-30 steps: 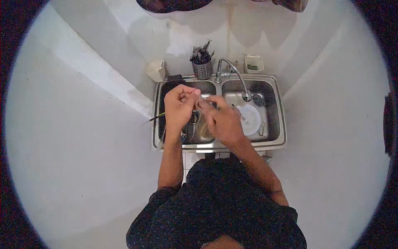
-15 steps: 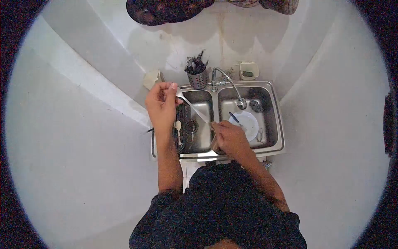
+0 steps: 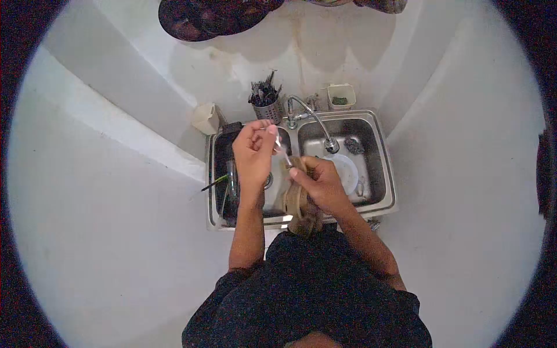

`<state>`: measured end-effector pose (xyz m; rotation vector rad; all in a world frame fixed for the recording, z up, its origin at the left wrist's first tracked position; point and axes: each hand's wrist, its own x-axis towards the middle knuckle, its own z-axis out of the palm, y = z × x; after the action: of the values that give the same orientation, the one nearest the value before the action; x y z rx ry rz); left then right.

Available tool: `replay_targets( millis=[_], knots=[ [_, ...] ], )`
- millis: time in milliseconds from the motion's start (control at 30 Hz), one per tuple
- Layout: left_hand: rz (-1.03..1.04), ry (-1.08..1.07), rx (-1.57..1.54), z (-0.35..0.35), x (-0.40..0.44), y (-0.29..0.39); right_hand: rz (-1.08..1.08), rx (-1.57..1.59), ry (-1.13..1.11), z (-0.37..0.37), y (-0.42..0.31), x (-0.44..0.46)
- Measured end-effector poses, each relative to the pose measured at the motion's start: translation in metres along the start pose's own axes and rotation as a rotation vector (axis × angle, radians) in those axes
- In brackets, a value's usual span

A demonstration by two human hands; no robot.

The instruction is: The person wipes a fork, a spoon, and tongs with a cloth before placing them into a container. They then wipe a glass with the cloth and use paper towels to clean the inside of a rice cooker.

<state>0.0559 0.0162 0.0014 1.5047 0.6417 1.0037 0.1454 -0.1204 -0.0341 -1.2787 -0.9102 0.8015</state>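
Note:
Over the left basin, my left hand (image 3: 255,145) pinches the wide end of a metal spoon (image 3: 282,149), which looks blurred. The spoon slants down to the right toward my right hand (image 3: 322,182). My right hand is closed on a brown cloth (image 3: 297,200), and the spoon's lower end meets the cloth at my thumb. The rest of the cloth hangs below, over the sink's front edge. My fingers partly hide both ends of the spoon.
The double sink (image 3: 391,194) has a curved faucet (image 3: 313,116) between its basins. A white plate (image 3: 348,174) and a dark scrubber (image 3: 353,145) lie in the right basin. Behind stand a metal cutlery holder (image 3: 268,111) and white containers (image 3: 206,119) (image 3: 341,93). Dark pans (image 3: 214,17) hang above.
My hands have come closer together, and less of the spoon shows between them. The cloth now hangs more fully in view below my right hand. The whole view has shifted slightly.

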Motion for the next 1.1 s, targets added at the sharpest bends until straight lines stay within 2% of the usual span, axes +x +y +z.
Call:
replay_targets(
  millis=[33, 167, 233, 300, 333, 433, 467, 533, 667, 800, 867, 900, 1000, 1100],
  knots=[
    [-0.054, -0.025, -0.016, 0.003, -0.003, -0.002, 0.007, 0.043, 0.025, -0.002, 0.003, 0.002],
    [-0.081, -0.359, 0.039, 0.007, -0.022, -0.011, -0.013, -0.023, 0.087, -0.01, 0.019, 0.009],
    [-0.024, -0.33, 0.066, 0.012, -0.023, -0.014, 0.005, 0.002, 0.076, -0.006, 0.018, 0.011],
    [-0.043, -0.289, -0.004, 0.01, -0.016, -0.021, 0.015, -0.23, -0.02, -0.006, 0.016, 0.009],
    [-0.074, -0.165, -0.157, 0.013, -0.014, -0.021, 0.019, -0.346, -0.066, -0.006, 0.015, 0.008],
    [-0.162, -0.095, -0.19, -0.013, 0.002, -0.019, -0.121, -0.269, -0.004, -0.004, 0.016, 0.006],
    [-0.243, -0.153, -0.287, -0.021, 0.004, -0.018, -0.134, -0.338, 0.059, -0.01, 0.013, 0.01],
    [-0.321, -0.231, -0.269, -0.026, 0.001, -0.016, -0.159, -0.474, 0.195, -0.023, -0.006, 0.017],
    [-0.375, -0.308, -0.252, -0.014, -0.013, -0.016, -0.428, -0.511, 0.33, -0.02, -0.042, 0.026],
    [-0.34, -0.317, -0.187, -0.001, -0.023, -0.016, -0.612, -0.883, 0.205, -0.016, -0.025, 0.041],
    [-0.321, -0.3, -0.145, -0.003, -0.023, -0.005, -0.588, -0.989, 0.205, -0.016, -0.023, 0.05],
    [-0.311, -0.287, -0.123, -0.005, -0.023, -0.001, -0.577, -1.04, 0.2, -0.015, -0.022, 0.053],
    [-0.282, -0.279, -0.1, -0.009, -0.024, -0.008, -0.759, -1.025, 0.13, -0.01, -0.015, 0.046],
    [-0.311, -0.29, -0.038, -0.013, -0.028, 0.007, -0.655, -1.274, 0.128, -0.012, -0.028, 0.051]
  ],
)
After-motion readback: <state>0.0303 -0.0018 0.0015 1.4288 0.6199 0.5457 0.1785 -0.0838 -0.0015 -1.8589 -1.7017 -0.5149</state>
